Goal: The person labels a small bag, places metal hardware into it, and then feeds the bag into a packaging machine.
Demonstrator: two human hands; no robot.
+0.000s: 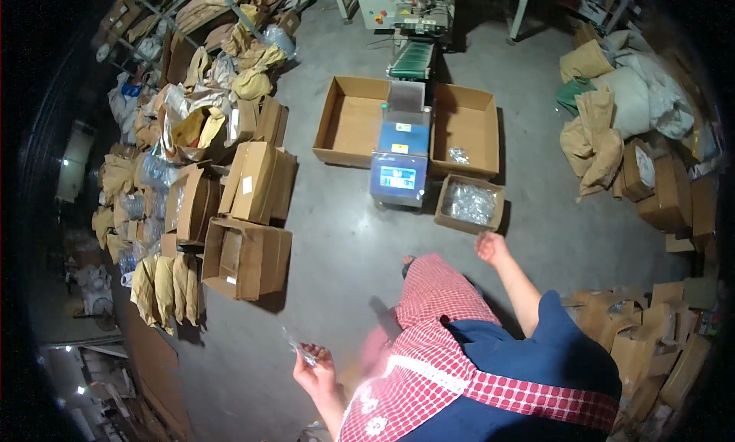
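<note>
Boxes (pixel 246 257) crowd the floor (pixel 344 243) at the left. Ahead, a blue machine (pixel 400 166) stands between two open cartons (pixel 351 120), a smaller carton (pixel 469 204) of clear packets beside it. Right hand (pixel 491 247), near that carton, hangs loose and empty; left hand's (pixel 315 369) grip pinches a clear packet (pixel 297 348) low down.
</note>
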